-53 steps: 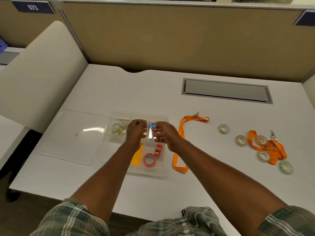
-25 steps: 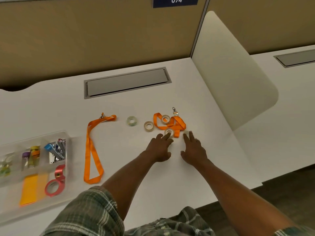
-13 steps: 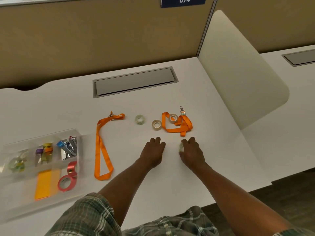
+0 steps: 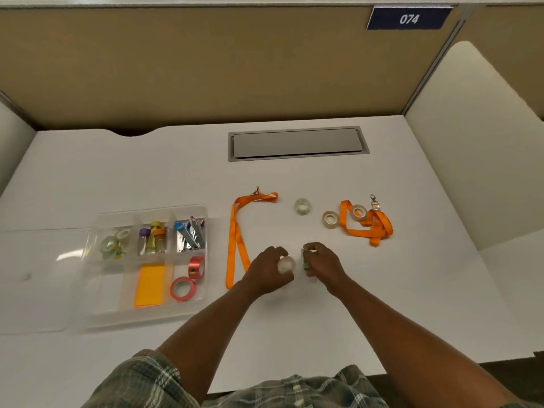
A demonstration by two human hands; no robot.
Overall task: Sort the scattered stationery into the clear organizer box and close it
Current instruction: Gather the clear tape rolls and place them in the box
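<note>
- Well, in the head view my left hand (image 4: 269, 270) was curled round a clear roll (image 4: 286, 265).
- My right hand (image 4: 322, 263) pinched a second roll (image 4: 304, 259) on edge, just beside the first.
- My box (image 4: 147, 315) sat open at the left, near my left arm, its lid (image 4: 38, 278) flat beside it.
- Beyond my hands lay a green roll (image 4: 302, 206), a tan roll (image 4: 330, 219) and a tangled lanyard (image 4: 368, 229).

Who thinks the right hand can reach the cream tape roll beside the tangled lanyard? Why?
Probably yes: bare desk lies between the right hand and the cream tape roll. But it grips a greenish tape roll, so grasping looks doubtful.
</note>
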